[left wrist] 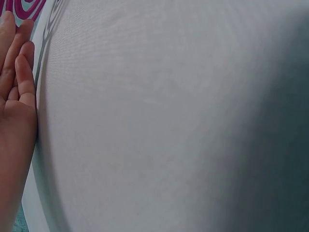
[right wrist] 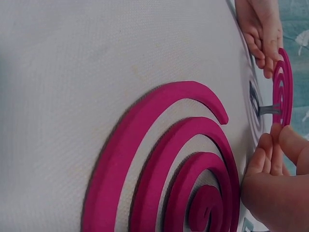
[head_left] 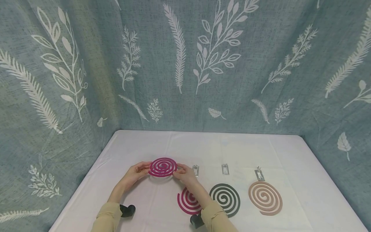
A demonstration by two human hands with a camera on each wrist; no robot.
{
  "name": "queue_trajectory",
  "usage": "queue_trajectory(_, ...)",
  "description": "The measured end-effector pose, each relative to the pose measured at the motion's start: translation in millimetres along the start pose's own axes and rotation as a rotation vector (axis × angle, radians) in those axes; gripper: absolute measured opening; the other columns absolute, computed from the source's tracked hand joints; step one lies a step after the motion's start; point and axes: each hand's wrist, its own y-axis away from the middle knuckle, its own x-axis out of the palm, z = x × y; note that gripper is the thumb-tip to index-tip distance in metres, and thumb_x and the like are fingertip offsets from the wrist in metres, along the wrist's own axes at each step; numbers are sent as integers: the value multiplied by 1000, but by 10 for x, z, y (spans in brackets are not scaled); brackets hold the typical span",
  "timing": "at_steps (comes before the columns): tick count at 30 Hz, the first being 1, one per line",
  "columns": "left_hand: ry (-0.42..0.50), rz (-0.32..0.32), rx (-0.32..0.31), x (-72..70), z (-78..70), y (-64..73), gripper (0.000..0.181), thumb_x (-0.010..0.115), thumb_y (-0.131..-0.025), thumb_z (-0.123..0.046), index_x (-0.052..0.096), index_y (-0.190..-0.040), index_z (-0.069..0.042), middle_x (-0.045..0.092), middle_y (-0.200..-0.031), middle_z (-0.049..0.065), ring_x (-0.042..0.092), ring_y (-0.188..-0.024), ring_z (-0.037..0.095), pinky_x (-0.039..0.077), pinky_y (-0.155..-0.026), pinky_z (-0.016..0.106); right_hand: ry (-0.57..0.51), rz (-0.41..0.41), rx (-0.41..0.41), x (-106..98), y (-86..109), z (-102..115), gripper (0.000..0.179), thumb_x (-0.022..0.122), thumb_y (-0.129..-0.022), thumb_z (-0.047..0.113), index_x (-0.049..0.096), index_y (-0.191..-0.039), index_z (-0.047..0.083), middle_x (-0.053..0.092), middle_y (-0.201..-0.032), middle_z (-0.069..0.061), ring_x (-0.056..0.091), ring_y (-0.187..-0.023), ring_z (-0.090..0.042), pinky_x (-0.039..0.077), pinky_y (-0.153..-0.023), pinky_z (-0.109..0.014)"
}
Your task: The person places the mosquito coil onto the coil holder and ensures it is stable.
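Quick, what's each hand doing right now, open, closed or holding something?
Left hand: holding the raised magenta spiral at its left edge.
Right hand: pinching the same spiral at its right edge.

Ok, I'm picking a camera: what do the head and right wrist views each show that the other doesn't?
Only head: the dark coil, the tan coil and three metal stands. Only right wrist: the grey post beneath the raised pink coil. Both: that coil held by the left hand and right hand, and the second pink coil on the table.
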Motion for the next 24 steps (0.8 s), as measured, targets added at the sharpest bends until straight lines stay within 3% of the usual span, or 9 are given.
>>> queue_trajectory(16, 6, -2, -11, -1, 11, -5, 48, 58, -94, -13, 44, -132, 11, 53, -127, 31, 58, -95, -9, 47, -86, 10, -14, 8, 4, -17, 12, 1, 51, 65, -87, 7, 49, -134, -1, 66, -81, 2, 55, -76, -6, 43, -74, -21)
queue_trajectory(24, 2, -5, -10, 2, 2, -4, 48, 58, -94, -14, 45, -132, 11, 53, -127, 31, 57, -95, -9, 47, -86, 10, 16, -3, 7, -9, 8, 19, 50, 65, -88, 9, 49, -134, 0, 68, -87, -5, 56, -77, -7, 44, -77, -25)
